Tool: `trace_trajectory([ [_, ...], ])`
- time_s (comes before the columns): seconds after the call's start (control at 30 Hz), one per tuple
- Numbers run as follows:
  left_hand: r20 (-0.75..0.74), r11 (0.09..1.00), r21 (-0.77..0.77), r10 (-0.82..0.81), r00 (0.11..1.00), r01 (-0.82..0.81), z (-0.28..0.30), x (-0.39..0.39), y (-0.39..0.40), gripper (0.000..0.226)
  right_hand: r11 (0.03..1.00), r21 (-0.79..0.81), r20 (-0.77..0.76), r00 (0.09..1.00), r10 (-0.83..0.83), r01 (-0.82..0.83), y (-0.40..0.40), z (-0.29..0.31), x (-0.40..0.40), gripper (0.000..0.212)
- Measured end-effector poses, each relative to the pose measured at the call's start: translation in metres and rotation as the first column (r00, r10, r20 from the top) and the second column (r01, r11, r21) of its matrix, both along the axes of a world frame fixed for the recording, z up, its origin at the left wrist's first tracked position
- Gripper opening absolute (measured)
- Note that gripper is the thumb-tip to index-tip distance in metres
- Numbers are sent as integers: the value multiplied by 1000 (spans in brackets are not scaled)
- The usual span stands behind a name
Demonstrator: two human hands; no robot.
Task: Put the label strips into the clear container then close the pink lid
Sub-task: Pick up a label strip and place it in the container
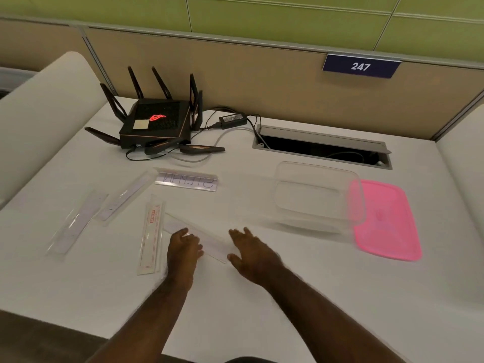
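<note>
Five label strips on the bench (pixel 262 297), none boxed yet. Far-left strip (pixel 74 222), angled strip (pixel 125 196), red-printed strip (pixel 150 235), lettered strip (pixel 186 181) further back. Left hand (pixel 183 248) curled, fingertips on the nearest strip (pixel 207 241); right hand (pixel 252 254) open at its other end, contact unclear. Step: first pickup. Next: lift, carry right to clear container (pixel 318 196), empty; pink lid (pixel 387 221) partly beneath it.

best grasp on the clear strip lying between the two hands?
Probably pinch its two ends. The clear label strip lies flat on the desk, running diagonally, with the left hand at its far-left end and the right hand at its near-right end. It looks thin, so lifting one long edge first should help.
</note>
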State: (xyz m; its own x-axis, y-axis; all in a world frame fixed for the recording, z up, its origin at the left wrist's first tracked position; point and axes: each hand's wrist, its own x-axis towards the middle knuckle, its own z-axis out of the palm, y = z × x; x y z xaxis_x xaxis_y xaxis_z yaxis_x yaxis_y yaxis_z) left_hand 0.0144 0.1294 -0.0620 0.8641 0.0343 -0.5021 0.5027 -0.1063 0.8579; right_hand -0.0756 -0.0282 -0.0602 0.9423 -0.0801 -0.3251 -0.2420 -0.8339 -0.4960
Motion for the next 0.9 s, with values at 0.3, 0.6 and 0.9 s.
trace_trajectory([
  [0.3, -330, 953, -302, -105, 938, 0, -3, 4, -10, 18, 996, -21, -35, 996, -88, 87, 18, -14, 22, 42],
  [0.6, -257, 974, -226, -85, 963, 26, 7, 2, -14, 18, 996, -89, 116, 993, 5, 5, 29, 8, 5, 41],
  [0.9, -50, 888, -140, -448, 893, 438, 43, 23, 7, 34, 998, -66, 238, 971, 28, -13, -14, 35, 0, 70],
])
